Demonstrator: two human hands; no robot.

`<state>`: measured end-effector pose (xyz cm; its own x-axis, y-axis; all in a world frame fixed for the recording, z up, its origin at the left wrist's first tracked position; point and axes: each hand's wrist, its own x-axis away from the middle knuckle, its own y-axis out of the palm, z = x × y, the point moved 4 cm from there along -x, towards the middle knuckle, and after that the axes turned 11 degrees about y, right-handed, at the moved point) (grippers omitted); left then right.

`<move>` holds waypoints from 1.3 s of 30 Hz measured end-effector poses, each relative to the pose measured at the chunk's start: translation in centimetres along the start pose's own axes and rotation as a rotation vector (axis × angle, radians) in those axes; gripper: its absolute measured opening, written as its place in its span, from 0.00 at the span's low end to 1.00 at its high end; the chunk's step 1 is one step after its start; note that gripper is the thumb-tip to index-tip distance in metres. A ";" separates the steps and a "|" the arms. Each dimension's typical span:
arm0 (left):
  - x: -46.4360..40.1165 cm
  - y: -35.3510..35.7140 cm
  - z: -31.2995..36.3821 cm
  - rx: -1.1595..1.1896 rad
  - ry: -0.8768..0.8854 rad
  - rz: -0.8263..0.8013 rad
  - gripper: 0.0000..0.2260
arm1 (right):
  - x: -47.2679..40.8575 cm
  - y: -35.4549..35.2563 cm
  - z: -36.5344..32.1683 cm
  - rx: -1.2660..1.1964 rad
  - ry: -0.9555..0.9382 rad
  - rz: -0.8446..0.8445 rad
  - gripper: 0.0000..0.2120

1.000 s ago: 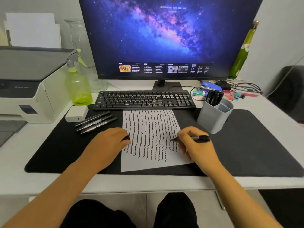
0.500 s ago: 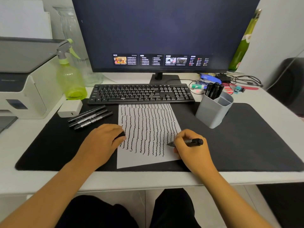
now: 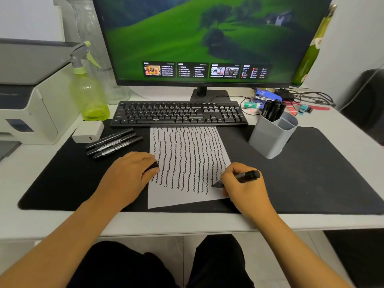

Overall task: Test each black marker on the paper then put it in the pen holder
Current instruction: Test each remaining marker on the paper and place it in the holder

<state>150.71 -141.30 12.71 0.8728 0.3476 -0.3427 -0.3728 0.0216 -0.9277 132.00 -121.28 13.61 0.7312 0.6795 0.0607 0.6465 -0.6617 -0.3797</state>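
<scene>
Three markers lie beyond the left hand, whose curled fingers hide a black cap. Right hand pinches a marker, tip on paper; holder beyond.

Both hands reach forward — the left hand curled palm-down, the right hand pinching in a writing grip.

The paper is white with wavy black lines. The mat and keyboard are black, the pen holder grey, the spray bottle lime green.
</scene>
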 end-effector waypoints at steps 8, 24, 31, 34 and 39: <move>0.0 0.1 -0.1 -0.010 -0.001 -0.007 0.17 | 0.1 0.1 -0.1 -0.011 -0.014 -0.045 0.21; -0.1 -2.1 1.6 0.035 0.105 0.043 0.21 | -0.1 -2.4 -0.2 -0.411 -0.100 0.150 0.11; -0.4 -3.4 6.2 0.138 0.289 0.050 0.21 | 1.2 1.1 -3.8 -0.338 -0.243 -0.123 0.10; -0.7 -3.7 6.9 0.131 0.336 0.033 0.20 | 1.3 1.9 -4.1 -0.343 -0.232 -0.141 0.09; -0.9 -3.7 7.9 0.144 0.392 0.012 0.20 | 1.3 2.6 -3.9 -0.352 -0.202 -0.244 0.07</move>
<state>148.84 -134.33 17.59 0.9114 -0.0343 -0.4100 -0.4000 0.1597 -0.9025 135.48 -123.37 16.29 0.5146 0.8532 -0.0847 0.8540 -0.5189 -0.0390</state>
